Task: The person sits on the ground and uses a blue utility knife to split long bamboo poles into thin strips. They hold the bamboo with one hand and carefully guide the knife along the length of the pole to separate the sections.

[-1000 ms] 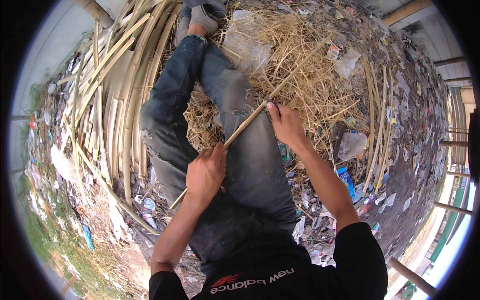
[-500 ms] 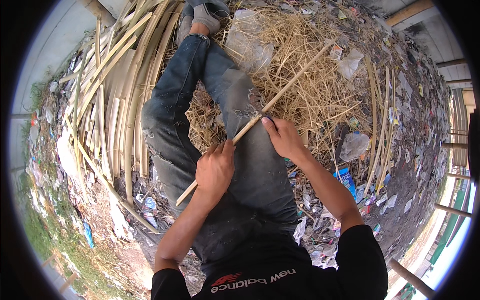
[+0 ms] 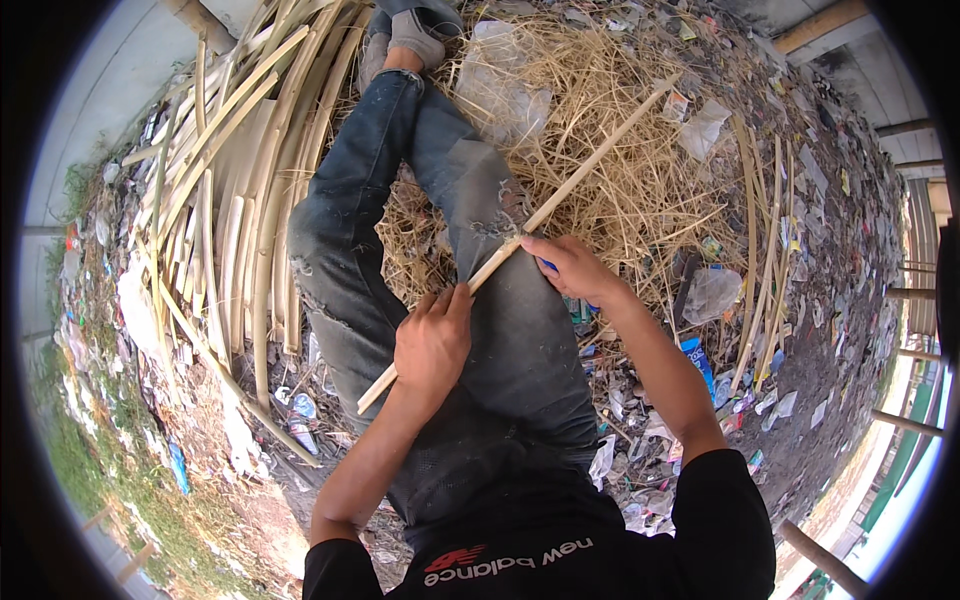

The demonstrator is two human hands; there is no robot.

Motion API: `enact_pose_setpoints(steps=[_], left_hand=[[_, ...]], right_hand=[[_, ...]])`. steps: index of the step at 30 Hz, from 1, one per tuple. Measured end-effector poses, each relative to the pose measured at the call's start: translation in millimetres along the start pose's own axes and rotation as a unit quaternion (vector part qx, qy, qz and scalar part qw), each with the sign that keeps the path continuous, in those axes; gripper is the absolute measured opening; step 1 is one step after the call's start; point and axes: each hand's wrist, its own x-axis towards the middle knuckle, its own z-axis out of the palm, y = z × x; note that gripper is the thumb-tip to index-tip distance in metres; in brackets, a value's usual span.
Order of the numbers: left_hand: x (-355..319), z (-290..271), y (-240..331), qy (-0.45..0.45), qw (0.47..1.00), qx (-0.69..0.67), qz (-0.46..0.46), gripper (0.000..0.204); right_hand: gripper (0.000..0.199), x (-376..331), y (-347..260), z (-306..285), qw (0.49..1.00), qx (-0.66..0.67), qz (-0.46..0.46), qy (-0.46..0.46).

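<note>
A long, pale bamboo strip (image 3: 592,164) lies slantwise across my thighs, its far end above the straw. My left hand (image 3: 433,338) is closed round its lower part, and a short end sticks out below the fist. Farther up the strip, at the worn knee of my jeans (image 3: 470,200), my right hand (image 3: 572,268) is closed with the thumb at the strip. A bit of a small blue-handled tool (image 3: 548,265) shows under the right thumb. The rest of that tool is hidden by the fingers.
Many split bamboo strips (image 3: 240,230) are piled at the left. Dry straw shavings (image 3: 590,90) cover the ground ahead. Several thin strips (image 3: 765,250) lie at the right among litter, with a blue wrapper (image 3: 698,362) by my right forearm.
My right hand has shifted slightly, its thumb now nearer the strip and more of the blue handle showing. The left hand keeps its grip at nearly the same place.
</note>
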Motion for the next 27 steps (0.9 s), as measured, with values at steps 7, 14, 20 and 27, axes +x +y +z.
enact_pose_setpoints(steps=[7,14,20,27], left_hand=[[-3.0,-0.8,-2.7,-0.023,0.999,-0.027,-0.012,0.021],[3.2,0.0,-1.6,-0.060,0.993,-0.058,-0.086,0.026],[1.1,-0.7,2.9,-0.041,0.994,-0.058,-0.086,0.028],[-7.4,8.4,1.4,-0.052,0.996,-0.041,-0.062,0.029]], right_hand=[[0.062,-7.9,-8.0,-6.9,0.993,0.031,0.039,-0.103],[0.058,-34.7,-14.1,1.6,0.945,0.054,-0.060,-0.317],[0.049,-7.2,-8.8,-24.5,0.924,-0.237,-0.181,0.238],[0.048,-2.7,-11.6,-33.9,0.853,-0.347,-0.108,0.374]])
